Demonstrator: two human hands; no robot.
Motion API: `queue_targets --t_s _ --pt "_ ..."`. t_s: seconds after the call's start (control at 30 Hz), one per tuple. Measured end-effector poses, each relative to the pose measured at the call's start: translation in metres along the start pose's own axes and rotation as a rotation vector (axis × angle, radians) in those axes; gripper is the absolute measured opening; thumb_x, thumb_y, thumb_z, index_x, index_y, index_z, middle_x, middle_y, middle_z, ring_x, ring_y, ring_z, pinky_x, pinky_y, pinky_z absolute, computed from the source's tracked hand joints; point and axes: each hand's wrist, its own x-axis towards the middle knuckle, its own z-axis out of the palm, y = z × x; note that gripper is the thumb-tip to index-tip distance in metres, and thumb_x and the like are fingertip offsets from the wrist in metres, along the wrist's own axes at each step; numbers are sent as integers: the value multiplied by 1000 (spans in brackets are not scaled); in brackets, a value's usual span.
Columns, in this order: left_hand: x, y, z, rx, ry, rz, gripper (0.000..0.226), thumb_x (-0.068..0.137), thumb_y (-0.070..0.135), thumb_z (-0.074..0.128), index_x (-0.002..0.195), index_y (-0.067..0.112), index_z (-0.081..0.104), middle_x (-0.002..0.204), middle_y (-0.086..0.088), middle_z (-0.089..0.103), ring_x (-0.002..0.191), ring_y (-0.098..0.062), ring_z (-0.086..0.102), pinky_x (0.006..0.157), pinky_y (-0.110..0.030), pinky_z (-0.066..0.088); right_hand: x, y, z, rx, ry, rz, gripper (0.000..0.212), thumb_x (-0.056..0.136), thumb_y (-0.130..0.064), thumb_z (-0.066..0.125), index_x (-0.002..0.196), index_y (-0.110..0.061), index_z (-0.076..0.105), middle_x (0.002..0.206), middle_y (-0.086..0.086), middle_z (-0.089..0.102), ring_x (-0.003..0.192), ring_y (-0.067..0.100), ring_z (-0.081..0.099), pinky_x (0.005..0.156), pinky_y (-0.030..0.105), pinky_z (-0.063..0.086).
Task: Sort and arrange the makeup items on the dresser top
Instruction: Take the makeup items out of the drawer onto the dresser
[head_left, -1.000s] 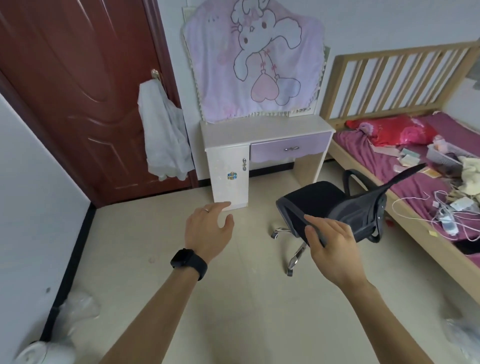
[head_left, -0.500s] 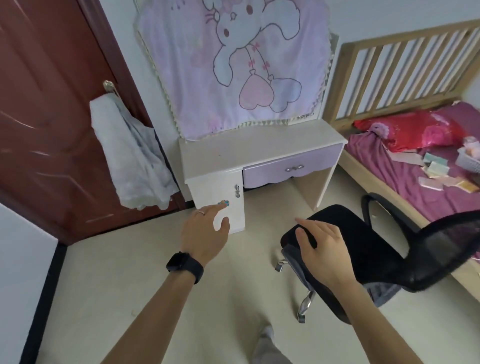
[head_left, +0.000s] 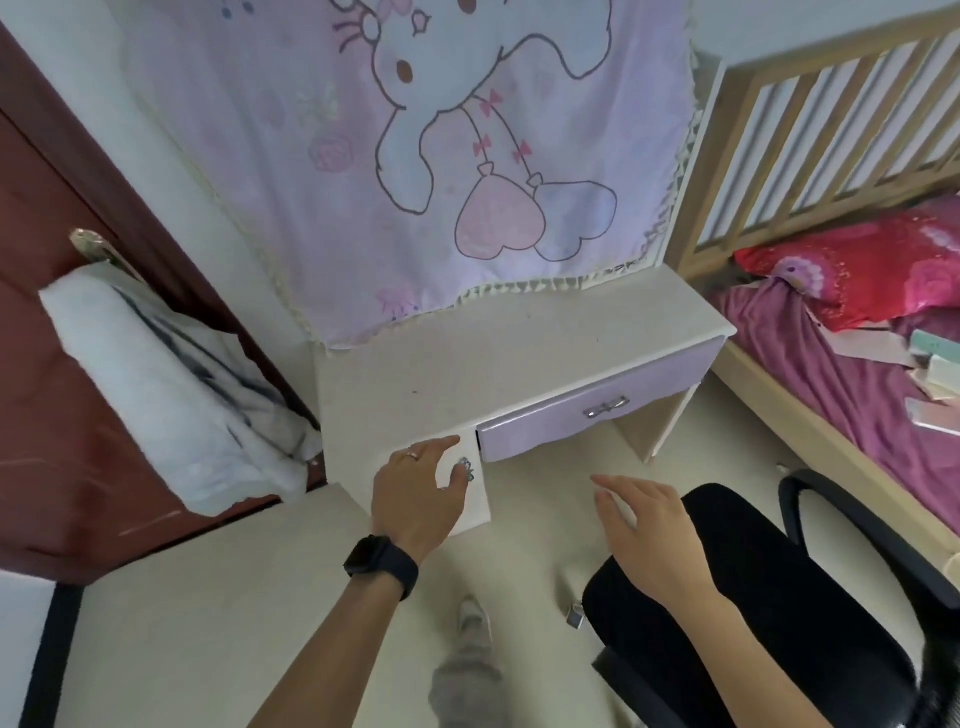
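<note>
A white dresser (head_left: 519, 358) stands against the wall, with a bare cream top, a purple drawer (head_left: 597, 410) and a white cabinet door (head_left: 470, 493) at its left. No makeup items lie on its top. My left hand (head_left: 415, 493), with a ring and a black watch, reaches out in front of the cabinet door, thumb next to its silver handle (head_left: 466, 467), fingers relaxed. My right hand (head_left: 644, 530) hovers open over the front of a black office chair (head_left: 753, 597), holding nothing.
A pink cartoon cloth (head_left: 415, 156) hangs over the wall above the dresser. A red-brown door (head_left: 52, 364) at the left carries a white garment (head_left: 166, 395) on its handle. A wooden bed (head_left: 857, 338) with purple bedding and small items stands at the right.
I have walked closer to the dresser. My left hand has come up to the cabinet door. My right hand has lifted off the chair's seat edge and opened.
</note>
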Motion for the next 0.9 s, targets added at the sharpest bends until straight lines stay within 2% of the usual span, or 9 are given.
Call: queue_targets --t_s 0.13,0.27,0.33,0.5,0.6,0.67,0.7,0.8,0.9 --pt "82 -3 23 15 -71 70 37 94 34 57 131 35 60 128 8 64 123 -18 52 101 -31 40 70 -1 15 10 -12 80 31 103 -37 50 130 -33 66 127 -17 63 130 10 43 101 23 36" --pt "161 5 45 15 -174 139 39 96 35 55 134 36 57 133 11 61 128 -16 47 106 -28 33 138 1 27 95 -12 247 33 103 -37 50 131 -31 65 132 -11 62 128 15 51 108 36 43" --pt "195 10 58 24 -227 179 39 97 36 53 135 36 56 135 13 59 130 -13 44 107 -26 29 170 7 37 149 -10 344 32 103 -38 50 131 -32 65 131 -8 64 120 16 58 104 40 47" --pt "255 15 106 90 -422 244 42 98 37 49 140 35 51 146 9 49 139 -11 34 112 -32 32 232 37 68 349 -34 671 34 102 -40 47 132 -33 60 120 -10 63 98 12 59 87 31 48" --pt "279 9 146 152 -522 260 45 99 39 47 144 36 45 155 8 38 144 -11 27 115 -32 29 267 66 95 518 -5 860 36 102 -35 50 131 -16 62 113 1 65 101 23 60 91 43 53" --pt "287 0 174 192 -594 268 50 99 42 45 149 37 37 161 7 27 148 -14 19 119 -33 24 285 83 113 696 22 966 42 101 -38 54 127 -6 61 99 2 61 89 22 57 75 36 51" --pt "290 -5 187 215 -620 271 53 99 44 43 151 38 31 164 6 21 150 -15 14 121 -34 20 293 92 122 793 26 1013 47 98 -45 58 125 -6 60 100 1 61 90 21 58 75 35 50" --pt "307 -21 233 292 -630 319 60 100 52 34 155 44 11 166 7 -3 153 -17 -3 123 -39 5 318 121 150 989 23 1075 66 83 -69 66 127 -21 55 121 -3 60 113 20 59 95 42 51" --pt "318 -34 257 372 -597 369 62 99 58 23 153 49 -6 163 9 -20 152 -20 -16 123 -48 -2 333 132 165 1112 49 1042 82 67 -76 73 126 -22 57 124 -10 60 119 17 56 96 39 49"
